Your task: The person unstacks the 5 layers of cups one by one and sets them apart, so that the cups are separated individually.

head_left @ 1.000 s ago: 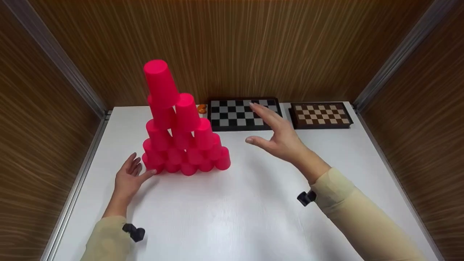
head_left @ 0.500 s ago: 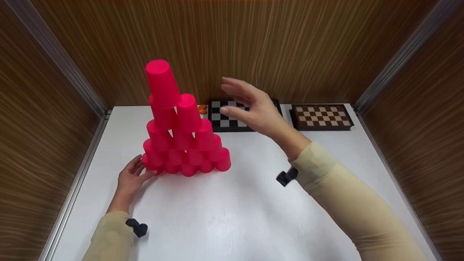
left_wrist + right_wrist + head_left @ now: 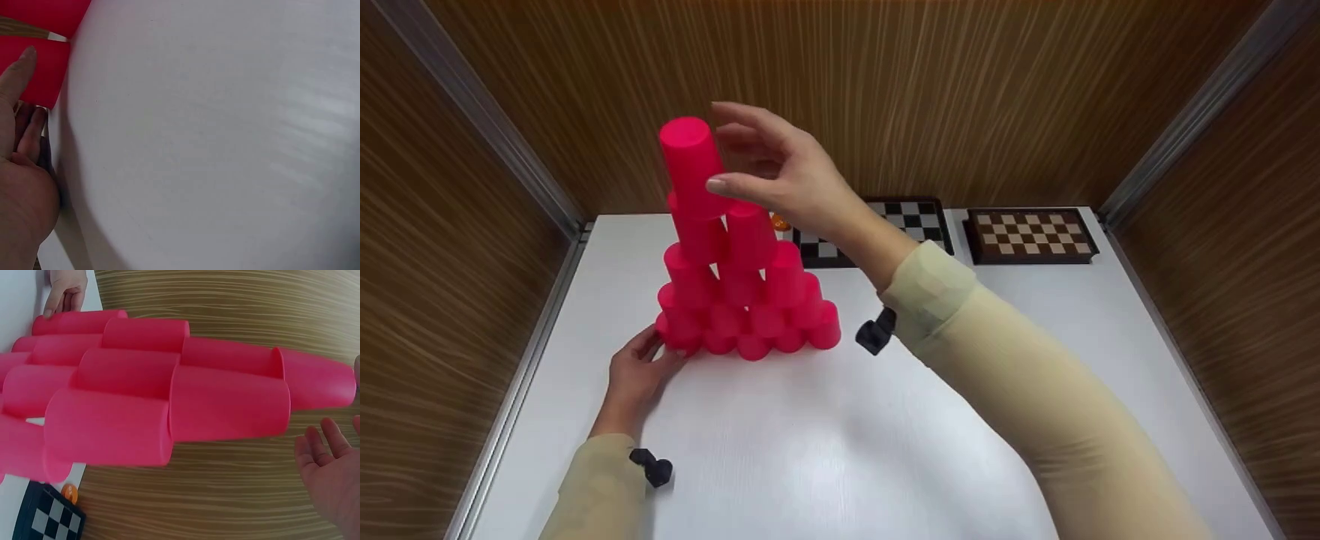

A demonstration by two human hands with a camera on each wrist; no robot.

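Pink cups (image 3: pixel 739 281), each upside down, are stacked as a tiered pyramid on the white table (image 3: pixel 840 420). A single cup (image 3: pixel 687 161) tops it. My left hand (image 3: pixel 637 379) is at the bottom left corner cup (image 3: pixel 42 70), thumb across its front and the other fingers behind it, partly hidden. Beside the top cup my right hand (image 3: pixel 795 169) is raised, thumb and fingers spread on its right side. In the right wrist view, a gap shows between these fingertips (image 3: pixel 332 433) and the top cup (image 3: pixel 318 379).
Behind the pyramid lies a black and grey checkered board (image 3: pixel 915 221), partly covered by my right forearm. A brown checkered board (image 3: pixel 1031 234) sits at the back right. A small orange object (image 3: pixel 780 223) lies near the back edge. Wood-grain walls (image 3: pixel 960 97) enclose the table.
My right hand has swept left and up from over the black board to the top cup. My left hand has closed in on the corner cup. The pyramid stands as before.
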